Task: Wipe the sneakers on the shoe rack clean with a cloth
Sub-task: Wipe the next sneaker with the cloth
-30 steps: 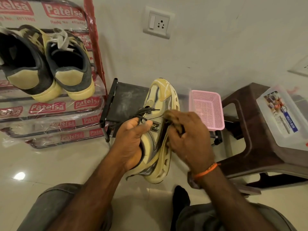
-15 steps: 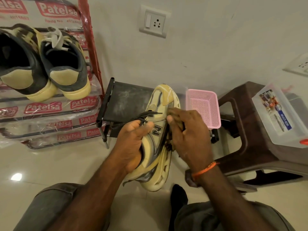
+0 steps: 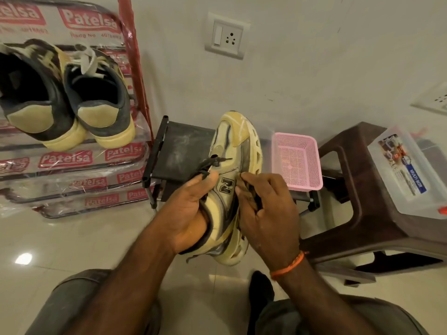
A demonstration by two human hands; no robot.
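The left hand (image 3: 191,209) gripped the sneaker (image 3: 232,189) by its collar, sole turned to the right, while the right hand (image 3: 263,213) pinched a dark cloth (image 3: 249,197) against its side beside the N logo. Wiping looked mid-way; next, probably the grimy yellowed sole. Another pair (image 3: 65,97) waited on the rack (image 3: 96,158), left of the hands.

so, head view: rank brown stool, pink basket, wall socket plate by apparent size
1. brown stool, largest by far
2. pink basket
3. wall socket plate, smallest; it sits farther back on the wall, so this is apparent size only.
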